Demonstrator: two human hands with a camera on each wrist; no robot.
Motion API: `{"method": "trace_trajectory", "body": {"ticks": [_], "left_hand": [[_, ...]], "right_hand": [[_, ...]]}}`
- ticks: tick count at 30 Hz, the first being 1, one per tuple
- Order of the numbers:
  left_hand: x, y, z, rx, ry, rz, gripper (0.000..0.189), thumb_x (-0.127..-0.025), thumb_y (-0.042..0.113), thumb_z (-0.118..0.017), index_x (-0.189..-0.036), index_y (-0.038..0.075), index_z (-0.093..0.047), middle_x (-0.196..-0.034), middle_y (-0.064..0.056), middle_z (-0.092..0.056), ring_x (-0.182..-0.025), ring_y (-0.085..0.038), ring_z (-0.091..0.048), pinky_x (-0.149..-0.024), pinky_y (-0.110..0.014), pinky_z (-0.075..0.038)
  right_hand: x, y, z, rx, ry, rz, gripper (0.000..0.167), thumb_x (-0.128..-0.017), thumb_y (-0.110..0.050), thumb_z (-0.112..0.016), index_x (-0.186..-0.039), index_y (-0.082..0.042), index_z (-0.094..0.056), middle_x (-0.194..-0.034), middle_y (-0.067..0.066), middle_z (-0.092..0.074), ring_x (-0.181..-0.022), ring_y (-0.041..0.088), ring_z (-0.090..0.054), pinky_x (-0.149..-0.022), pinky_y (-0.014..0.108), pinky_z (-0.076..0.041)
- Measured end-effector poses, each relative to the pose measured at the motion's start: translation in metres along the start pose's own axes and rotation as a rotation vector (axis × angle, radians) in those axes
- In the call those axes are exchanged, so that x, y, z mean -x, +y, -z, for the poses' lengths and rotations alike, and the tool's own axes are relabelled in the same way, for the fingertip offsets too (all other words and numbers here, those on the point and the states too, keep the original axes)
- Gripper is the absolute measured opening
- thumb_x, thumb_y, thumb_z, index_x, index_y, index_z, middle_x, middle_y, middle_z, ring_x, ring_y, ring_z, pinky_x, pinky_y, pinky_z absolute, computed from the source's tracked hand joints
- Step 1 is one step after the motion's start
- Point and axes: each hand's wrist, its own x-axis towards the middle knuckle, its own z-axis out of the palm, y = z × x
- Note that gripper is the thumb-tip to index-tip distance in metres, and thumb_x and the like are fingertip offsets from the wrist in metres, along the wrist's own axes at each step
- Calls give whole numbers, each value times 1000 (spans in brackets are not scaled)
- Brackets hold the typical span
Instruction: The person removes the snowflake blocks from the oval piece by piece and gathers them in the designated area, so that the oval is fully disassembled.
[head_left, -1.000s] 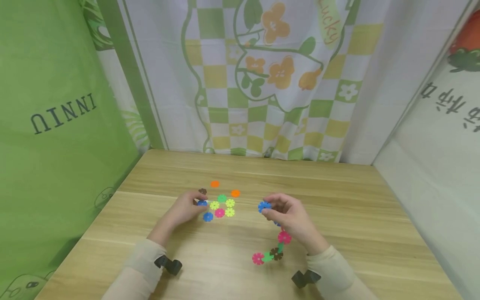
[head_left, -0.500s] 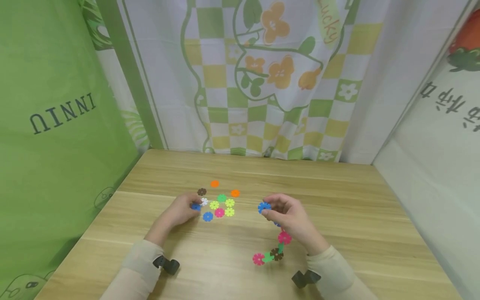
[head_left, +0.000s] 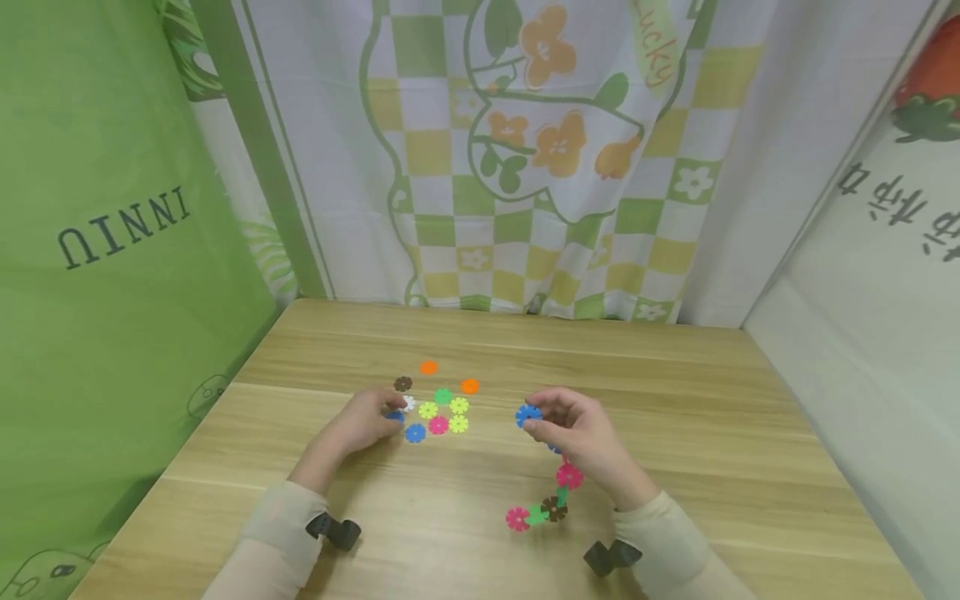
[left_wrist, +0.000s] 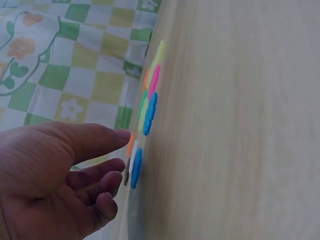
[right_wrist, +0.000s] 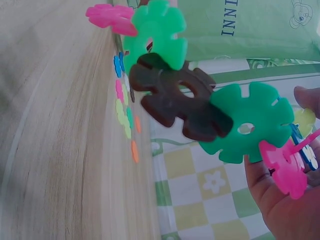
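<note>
My right hand [head_left: 581, 429] pinches a blue snowflake disc [head_left: 528, 416] at the end of a chain of interlocking plastic discs. The chain hangs below that hand, with a pink disc [head_left: 570, 476], a brown disc [right_wrist: 175, 95], green discs [right_wrist: 230, 115] and a pink end disc [head_left: 517, 519]. A yellow disc [right_wrist: 304, 120] also shows near the palm. Over the loose discs, my left hand [head_left: 362, 419] has thumb and fingers apart, fingertips right at a flat blue disc [left_wrist: 136, 170]. Beside it lies a white disc [head_left: 408, 403], partly covered by the fingers in the head view.
Around the left hand, loose discs lie on the wooden table [head_left: 420, 525]: orange [head_left: 428, 367], brown [head_left: 403, 383], green [head_left: 443, 397], yellow [head_left: 427, 410], pink [head_left: 438, 425] and blue [head_left: 416, 433]. A patterned curtain [head_left: 555, 250] hangs behind the table.
The left hand has drawn back slightly to the left, and the blue disc at its fingertips has shifted left, uncovering the white disc. The right hand and chain have hardly moved.
</note>
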Motion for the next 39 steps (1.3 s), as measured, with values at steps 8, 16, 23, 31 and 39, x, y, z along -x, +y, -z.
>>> {"method": "trace_trajectory", "body": {"ticks": [8, 16, 23, 31, 39], "left_hand": [[-3, 28, -2, 131, -30, -51, 35, -84, 19, -77, -116, 6, -69, -110, -8, -66, -86, -20, -57, -66, -35, -51], [0, 66, -1, 132, -95, -220, 28, -87, 21, -75, -112, 10, -70, -104, -4, -67, -81, -19, -56, -61, -33, -50], [6, 98, -2, 189, -134, -377, 25, -88, 18, -75, -111, 9, -70, -91, 0, -68, -71, -15, -60, -57, -29, -51], [14, 124, -5, 175, -128, -468, 26, -88, 17, -75, -113, 10, -70, -88, 11, -66, -68, -10, -58, -58, -27, -51], [16, 139, -11, 216, -96, -513, 23, -92, 20, -71, -113, 10, -71, -86, 10, -66, -69, -9, -60, -59, -27, -52]], "right_hand": [[2, -1, 3, 18, 1, -14, 31, -91, -17, -73, -117, -4, -64, -96, 13, -67, -80, 22, -64, -66, 29, -53], [2, 0, 4, 12, 1, -11, 31, -91, -15, -72, -117, -2, -63, -96, 13, -67, -80, 23, -64, -68, 29, -54], [1, -1, 3, 28, -6, -28, 35, -91, -19, -73, -120, -3, -62, -98, 12, -67, -82, 25, -64, -68, 30, -54], [0, -1, 1, 18, -9, -50, 37, -91, -22, -73, -121, -4, -62, -101, 13, -66, -83, 26, -64, -66, 28, -52], [-1, -2, 0, -1, -13, -34, 41, -91, -21, -72, -124, 0, -59, -102, 15, -65, -83, 25, -65, -63, 26, -51]]}}
